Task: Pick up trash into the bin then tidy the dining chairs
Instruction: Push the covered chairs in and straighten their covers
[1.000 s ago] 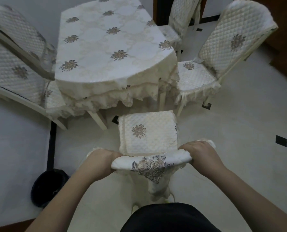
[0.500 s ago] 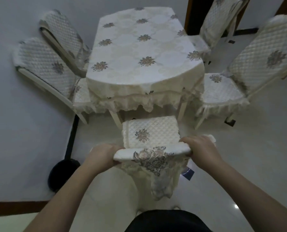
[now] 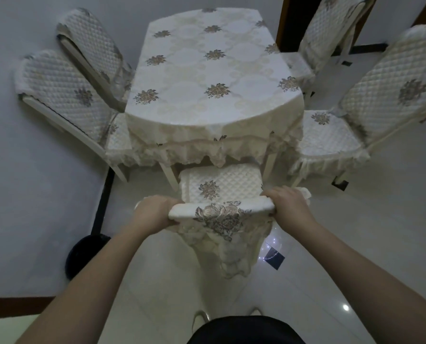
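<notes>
— Where do we have the near chair (image 3: 220, 186)?
— At the desk (image 3: 207, 78), its seat just under the cloth's fringe.
— And our grip?
— Left hand (image 3: 152, 216) and right hand (image 3: 290, 207) both clasp its top rail; the bin (image 3: 82, 254) sits left.

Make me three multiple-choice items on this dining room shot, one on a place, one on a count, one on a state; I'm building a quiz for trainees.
1. Where is the dark bin?
A. on the table
B. on the floor at the left
C. on a chair seat

2. How many chairs show?
A. three
B. five
C. seven

3. The near chair's backrest is:
A. held by both hands
B. held by one hand
C. untouched

Key: 1 B, the bin stands on the floor, left of the left arm. 2 B, two left, two right, one near. 3 A, the left hand and right hand each grip an end of the near chair's backrest.
</notes>
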A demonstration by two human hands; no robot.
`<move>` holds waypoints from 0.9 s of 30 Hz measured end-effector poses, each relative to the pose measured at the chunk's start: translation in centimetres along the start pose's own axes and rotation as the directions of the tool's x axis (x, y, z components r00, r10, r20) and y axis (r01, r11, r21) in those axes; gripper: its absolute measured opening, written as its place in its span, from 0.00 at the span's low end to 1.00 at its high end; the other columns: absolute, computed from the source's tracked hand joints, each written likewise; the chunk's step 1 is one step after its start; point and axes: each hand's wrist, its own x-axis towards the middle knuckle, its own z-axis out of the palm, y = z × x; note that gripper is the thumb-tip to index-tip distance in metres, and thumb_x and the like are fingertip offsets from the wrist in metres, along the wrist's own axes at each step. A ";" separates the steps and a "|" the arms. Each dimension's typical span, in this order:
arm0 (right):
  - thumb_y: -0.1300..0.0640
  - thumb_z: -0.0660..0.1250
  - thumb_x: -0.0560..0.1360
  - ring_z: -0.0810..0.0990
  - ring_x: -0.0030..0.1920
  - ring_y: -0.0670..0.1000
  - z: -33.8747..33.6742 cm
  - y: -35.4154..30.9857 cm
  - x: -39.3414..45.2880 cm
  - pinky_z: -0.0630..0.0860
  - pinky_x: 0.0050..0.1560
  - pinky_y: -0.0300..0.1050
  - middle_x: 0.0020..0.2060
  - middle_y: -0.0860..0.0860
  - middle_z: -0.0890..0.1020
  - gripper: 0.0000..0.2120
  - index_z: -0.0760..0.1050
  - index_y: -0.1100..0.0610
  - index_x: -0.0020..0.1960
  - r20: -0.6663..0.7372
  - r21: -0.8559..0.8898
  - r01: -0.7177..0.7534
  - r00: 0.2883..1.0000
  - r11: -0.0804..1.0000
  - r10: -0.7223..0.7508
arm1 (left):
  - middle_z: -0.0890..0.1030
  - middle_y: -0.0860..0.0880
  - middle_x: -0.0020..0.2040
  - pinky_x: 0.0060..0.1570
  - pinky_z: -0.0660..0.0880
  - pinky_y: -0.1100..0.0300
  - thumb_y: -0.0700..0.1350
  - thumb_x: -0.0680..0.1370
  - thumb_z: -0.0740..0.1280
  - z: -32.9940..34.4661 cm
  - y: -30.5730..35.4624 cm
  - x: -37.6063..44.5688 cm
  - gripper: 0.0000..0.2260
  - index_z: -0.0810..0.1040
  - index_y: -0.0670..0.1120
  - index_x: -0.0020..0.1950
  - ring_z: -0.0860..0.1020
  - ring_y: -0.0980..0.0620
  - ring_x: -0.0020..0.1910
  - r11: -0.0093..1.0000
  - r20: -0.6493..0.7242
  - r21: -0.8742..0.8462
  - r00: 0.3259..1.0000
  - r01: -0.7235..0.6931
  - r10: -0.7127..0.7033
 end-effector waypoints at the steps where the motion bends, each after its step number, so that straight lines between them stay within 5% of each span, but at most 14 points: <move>1: 0.68 0.71 0.60 0.76 0.45 0.56 0.4 -0.2 0.5 0.65 0.45 0.48 0.43 0.50 0.82 0.21 0.80 0.52 0.50 0.002 0.001 -0.002 1.000 1.000 0.002 | 0.83 0.53 0.46 0.38 0.70 0.58 0.52 0.69 0.74 -0.2 -0.4 0.6 0.11 0.79 0.58 0.50 0.80 0.50 0.45 1.000 0.006 0.004 1.000 0.022 -0.022; 27: 0.66 0.71 0.65 0.76 0.48 0.57 3.5 2.1 11.6 0.66 0.50 0.49 0.44 0.53 0.81 0.18 0.80 0.53 0.52 0.046 -0.054 -0.074 0.996 0.996 0.076 | 0.83 0.50 0.51 0.43 0.70 0.58 0.48 0.74 0.70 -1.0 -1.9 9.7 0.12 0.79 0.54 0.57 0.79 0.48 0.51 0.993 -0.049 0.075 0.995 0.095 -0.091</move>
